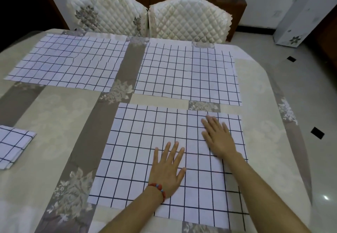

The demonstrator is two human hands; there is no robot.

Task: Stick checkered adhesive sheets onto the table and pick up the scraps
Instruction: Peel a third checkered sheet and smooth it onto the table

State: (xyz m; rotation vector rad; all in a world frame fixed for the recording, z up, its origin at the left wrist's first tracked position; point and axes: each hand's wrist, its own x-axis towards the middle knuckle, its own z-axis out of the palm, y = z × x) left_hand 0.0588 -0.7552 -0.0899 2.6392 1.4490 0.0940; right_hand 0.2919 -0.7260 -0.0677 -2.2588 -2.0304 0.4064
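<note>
- Beige and brown cloth with flower patches covers the table (54,109), and two padded white chairs (107,12) stand at its far side, at 12 o'clock.
- Two checkered sheets already lie flat up there: one far left sheet (71,59) at 11 o'clock and one far right sheet (187,72) at 12 o'clock.
- A third near sheet (145,141) lies close to the person, at 6 o'clock.
- Both hands press flat on it with straight fingers; neither one grips anything.
- The left hand (167,170) has a red bead bracelet (158,191) on its wrist, and the right hand (218,138) sits just beside it, toward 1 o'clock.
- These sheets look thin, light and floppy, so they probably wrinkle or stick crooked easily.
- It seems best to rub from the middle out to the edges, and lift only by a corner.
- A folded checkered stack (12,145) waits at 9 o'clock, near the table's left edge.
- Bare cloth at 8 o'clock leaves room for another sheet.
- The table edge curves close by at 3 o'clock, so hands have less room there.
- I cannot see any scraps.
</note>
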